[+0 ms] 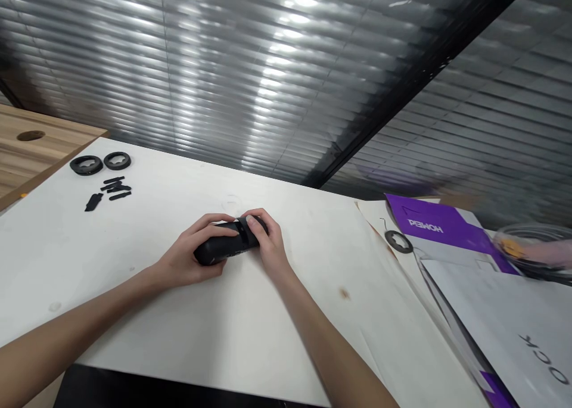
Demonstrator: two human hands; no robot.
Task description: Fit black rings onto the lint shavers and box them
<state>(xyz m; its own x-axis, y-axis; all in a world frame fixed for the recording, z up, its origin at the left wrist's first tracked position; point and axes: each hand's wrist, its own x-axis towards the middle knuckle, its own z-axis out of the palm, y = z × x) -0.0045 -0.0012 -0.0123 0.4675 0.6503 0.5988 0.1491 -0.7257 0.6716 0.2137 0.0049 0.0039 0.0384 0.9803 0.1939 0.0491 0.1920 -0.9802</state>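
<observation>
A black, oblong device [214,248] with rounded ends is held just above the white table. A gap or band crosses it near its right part, and I cannot make out its exact kind. My left hand [199,250] wraps round its left end, fingers on top and thumb underneath. Around the right end, my right hand [268,241] is closed, its thumb pressing on top close to the band. The fingers hide much of the device's surface.
At the table's [179,324] far left lie two black rings [86,165] and several small black strips [117,187]. Another ring [398,242] is at right, beside purple-and-white packaging [424,223], a white box [500,312] and coiled black cable [536,268]. Metallic blinds [201,68] stand behind.
</observation>
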